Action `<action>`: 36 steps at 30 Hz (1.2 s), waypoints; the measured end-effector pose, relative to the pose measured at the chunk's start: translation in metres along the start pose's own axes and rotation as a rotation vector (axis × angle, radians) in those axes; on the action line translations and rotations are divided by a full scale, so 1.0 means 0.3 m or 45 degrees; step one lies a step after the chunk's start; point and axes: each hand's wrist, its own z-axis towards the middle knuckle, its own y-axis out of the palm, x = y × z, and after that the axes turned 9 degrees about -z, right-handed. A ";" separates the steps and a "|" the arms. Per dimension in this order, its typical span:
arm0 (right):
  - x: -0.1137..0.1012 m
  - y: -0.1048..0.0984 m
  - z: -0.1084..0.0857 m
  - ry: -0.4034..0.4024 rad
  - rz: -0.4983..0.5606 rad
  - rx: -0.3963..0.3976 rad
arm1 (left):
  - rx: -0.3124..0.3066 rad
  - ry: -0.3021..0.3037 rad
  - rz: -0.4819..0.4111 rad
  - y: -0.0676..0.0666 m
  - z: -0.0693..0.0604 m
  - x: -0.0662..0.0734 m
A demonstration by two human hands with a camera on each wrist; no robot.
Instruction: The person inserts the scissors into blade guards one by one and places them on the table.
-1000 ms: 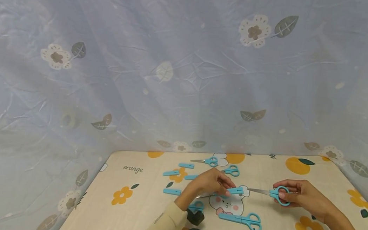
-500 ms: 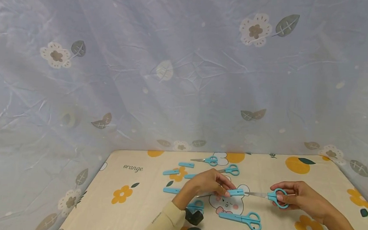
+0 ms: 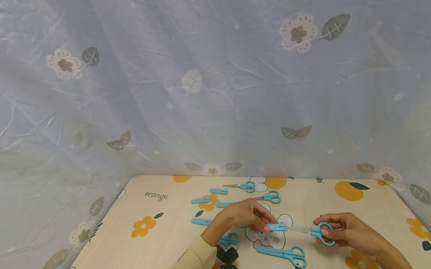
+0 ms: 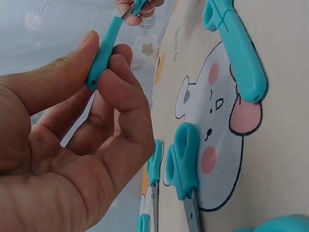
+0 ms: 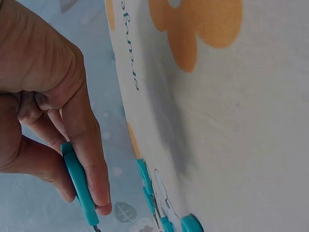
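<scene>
In the head view my left hand pinches a light-blue scissor blade cover between thumb and fingers. Facing it, my right hand grips a pair of scissors by its blue handles. The scissors' metal blades point left, their tips at the cover's mouth; how far they reach inside cannot be made out. From the left wrist, the cover shows its rounded end towards me, the blade meeting its far end. The right wrist view shows the blue handle between thumb and fingers. Both hands are above the table.
Covered scissors lie in front. Uncovered scissors and another pair of scissors lie at the back. Loose covers lie to the left. More scissors sit partly behind the left wrist. A patterned cloth covers the table.
My right hand has moved left with the scissors, bringing the blade tips from just short of the cover up to its mouth. The left hand stays nearly still, holding the cover.
</scene>
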 end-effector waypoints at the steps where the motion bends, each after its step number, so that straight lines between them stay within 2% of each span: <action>1: 0.000 0.003 0.002 0.000 0.000 -0.005 | 0.003 0.001 0.003 0.001 -0.001 -0.001; 11: -0.009 0.038 0.016 0.030 -0.017 -0.021 | -0.013 0.018 0.038 0.008 -0.007 -0.009; 20: -0.009 0.065 0.030 0.049 -0.033 -0.014 | -0.033 0.014 0.008 0.019 -0.021 -0.021; 26: -0.006 0.080 0.041 0.069 -0.063 0.002 | -0.025 0.004 -0.016 0.026 -0.021 -0.027; 36: -0.022 0.111 0.063 0.092 -0.078 0.032 | 0.004 0.032 -0.005 0.040 -0.020 -0.026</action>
